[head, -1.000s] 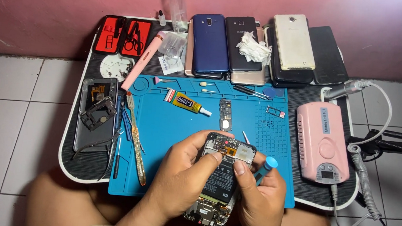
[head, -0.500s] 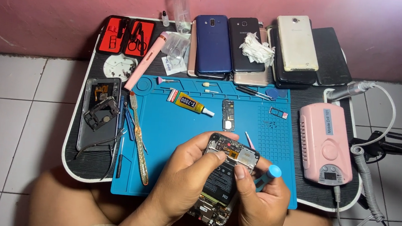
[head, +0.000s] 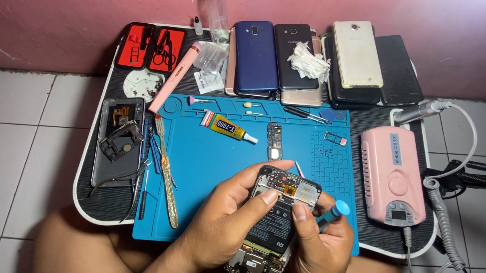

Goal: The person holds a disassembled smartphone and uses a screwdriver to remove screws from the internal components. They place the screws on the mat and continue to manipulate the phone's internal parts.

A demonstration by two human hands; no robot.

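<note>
hands: left hand [head: 230, 222] and right hand [head: 318, 240] clamped on opened phone [head: 273, 225] | above blue mat [head: 211, 169]

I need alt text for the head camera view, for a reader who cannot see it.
Two bare hands, the left hand and the right hand, hold an opened phone with its battery showing, above a blue work mat. The right hand also holds a blue-capped screwdriver. A glue tube lies on the mat; several phones lie behind it.
</note>
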